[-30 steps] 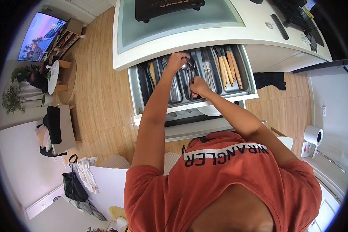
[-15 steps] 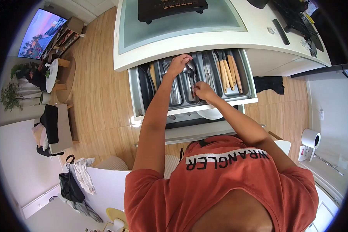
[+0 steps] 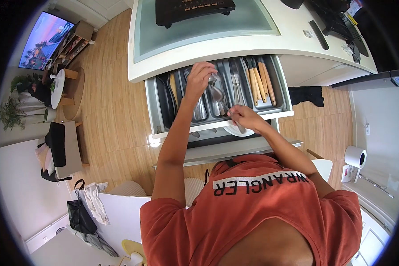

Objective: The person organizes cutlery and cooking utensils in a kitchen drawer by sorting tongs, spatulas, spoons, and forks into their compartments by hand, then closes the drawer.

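My right hand pinches a metal spoon by its handle. The spoon slants over the cutlery tray, bowl end toward the back, handle end past the drawer's front edge. My left hand is over the back of the spoon compartment, fingers curled beside other spoon bowls; what they grip, if anything, is hidden. Several more spoons lie below. Forks sit in the compartment to the left, partly under my left forearm. Slim metal cutlery fills the one to the right.
Wooden-handled utensils lie at the drawer's right, black utensils at its left. Below, a second drawer is pulled out, with a white plate in it. The white counter overhangs the back, with a black appliance on top.
My right hand has moved toward me and to the right, lifting the spoon up out of the compartment. My left hand has shifted slightly left and its fingers are more curled.
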`<state>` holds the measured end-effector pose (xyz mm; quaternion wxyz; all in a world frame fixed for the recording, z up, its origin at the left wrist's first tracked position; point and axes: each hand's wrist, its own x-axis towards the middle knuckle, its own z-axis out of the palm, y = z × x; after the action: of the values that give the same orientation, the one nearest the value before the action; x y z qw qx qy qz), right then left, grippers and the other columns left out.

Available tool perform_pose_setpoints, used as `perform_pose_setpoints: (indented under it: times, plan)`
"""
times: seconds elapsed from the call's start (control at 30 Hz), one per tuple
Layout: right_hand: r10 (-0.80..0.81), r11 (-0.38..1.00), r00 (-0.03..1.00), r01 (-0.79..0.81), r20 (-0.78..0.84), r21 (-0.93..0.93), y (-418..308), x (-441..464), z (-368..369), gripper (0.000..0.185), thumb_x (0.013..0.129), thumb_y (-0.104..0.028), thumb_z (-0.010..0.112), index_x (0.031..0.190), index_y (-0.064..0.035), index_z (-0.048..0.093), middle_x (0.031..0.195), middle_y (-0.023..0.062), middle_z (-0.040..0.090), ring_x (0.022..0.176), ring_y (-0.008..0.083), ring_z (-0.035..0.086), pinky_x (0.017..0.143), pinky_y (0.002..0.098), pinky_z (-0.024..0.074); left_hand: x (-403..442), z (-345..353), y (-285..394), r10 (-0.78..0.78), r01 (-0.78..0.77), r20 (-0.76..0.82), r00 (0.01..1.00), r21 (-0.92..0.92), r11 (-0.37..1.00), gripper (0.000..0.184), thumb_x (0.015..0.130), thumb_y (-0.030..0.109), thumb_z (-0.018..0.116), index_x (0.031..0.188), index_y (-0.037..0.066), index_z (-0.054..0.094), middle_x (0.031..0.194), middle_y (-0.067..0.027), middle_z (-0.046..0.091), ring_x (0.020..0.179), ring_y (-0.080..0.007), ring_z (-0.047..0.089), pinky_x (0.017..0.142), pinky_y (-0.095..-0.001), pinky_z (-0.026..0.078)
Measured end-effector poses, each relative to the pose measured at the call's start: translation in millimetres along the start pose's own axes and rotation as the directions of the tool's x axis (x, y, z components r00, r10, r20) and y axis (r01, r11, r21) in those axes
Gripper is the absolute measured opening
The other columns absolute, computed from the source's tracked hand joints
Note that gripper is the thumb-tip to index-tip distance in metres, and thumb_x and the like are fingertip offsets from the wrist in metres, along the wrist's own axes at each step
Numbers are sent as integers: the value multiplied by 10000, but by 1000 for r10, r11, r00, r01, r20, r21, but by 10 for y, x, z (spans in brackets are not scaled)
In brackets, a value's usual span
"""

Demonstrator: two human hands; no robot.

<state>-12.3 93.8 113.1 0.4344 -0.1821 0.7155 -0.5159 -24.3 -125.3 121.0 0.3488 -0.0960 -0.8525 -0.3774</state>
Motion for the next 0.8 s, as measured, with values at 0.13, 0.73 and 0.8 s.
perform_pose_setpoints:
  times: [0.13, 0.73, 0.8]
  plan:
    - [77, 997, 979, -81, 189, 15, -41, -476, -296, 142, 879, -97, 403, 978, -39, 487, 663, -9, 465, 596, 64, 388, 531, 192, 299, 67, -473, 439, -29, 33, -67, 997, 58, 998, 192, 665, -112, 543, 772, 27, 620, 838, -90, 577, 810, -202, 562, 694, -269, 454]
    - [-61, 867, 997, 73, -42, 493, -358, -204, 103, 151, 910, -143, 362, 963, -34, 452, 824, 83, 541, 633, 153, 589, 471, 240, 463, -12, -375, 811, -741, 700, 107, 663, -440, 562, 196, 734, 95, 642, 919, 30, 638, 792, -12, 616, 676, -42, 541, 537, -165, 433]
    - [-86, 879, 996, 69, 14, 471, -365, -210, 128, 174, 916, -149, 342, 990, -30, 446, 725, 74, 528, 575, 139, 569, 445, 228, 441, -75, -296, 698, -695, 648, 27, 718, -391, 654, 189, 722, 109, 655, 895, 34, 651, 752, -18, 604, 653, -55, 535, 536, -173, 430]
